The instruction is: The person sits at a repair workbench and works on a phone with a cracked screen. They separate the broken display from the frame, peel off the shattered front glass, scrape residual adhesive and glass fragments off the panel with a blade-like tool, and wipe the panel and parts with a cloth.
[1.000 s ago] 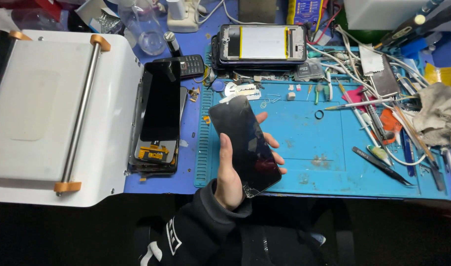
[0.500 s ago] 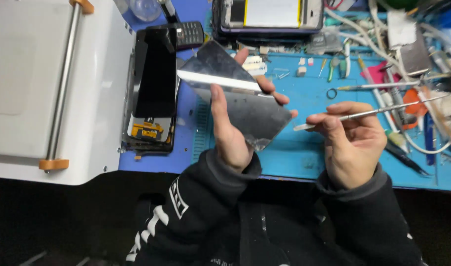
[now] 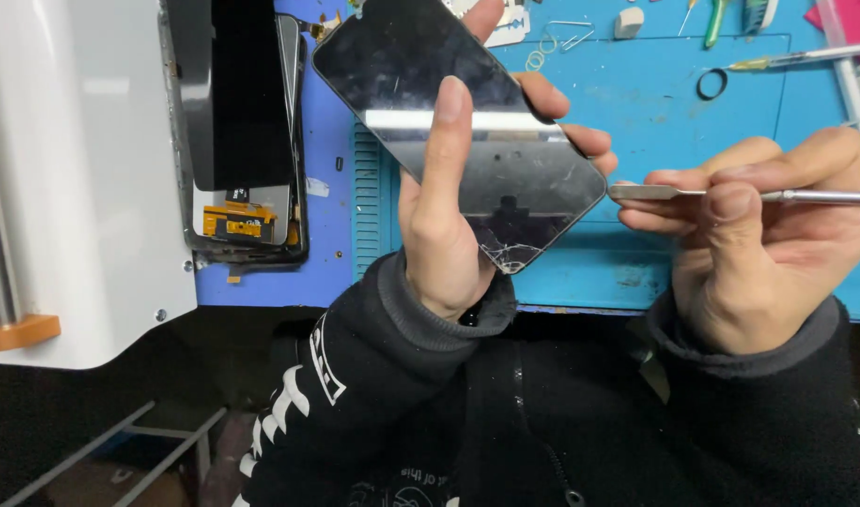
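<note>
My left hand point(image 3: 446, 218) grips a black phone screen panel point(image 3: 449, 103), held up and tilted over the blue work mat point(image 3: 636, 122). The glass is cracked at its lower corner near my palm. My right hand point(image 3: 763, 239) pinches a thin metal spudger point(image 3: 721, 194), whose flat tip sits right beside the panel's right corner. Both black sleeves fill the lower part of the view.
An opened phone body point(image 3: 247, 141) with an orange flex cable lies on the white machine point(image 3: 73, 169) at left. Tweezers, a small black ring point(image 3: 712, 84) and small parts are scattered along the mat's far side.
The view has closed in on my hands. My right hand with the spudger came in and moved left to the panel's corner; the panel is held nearer and higher.
</note>
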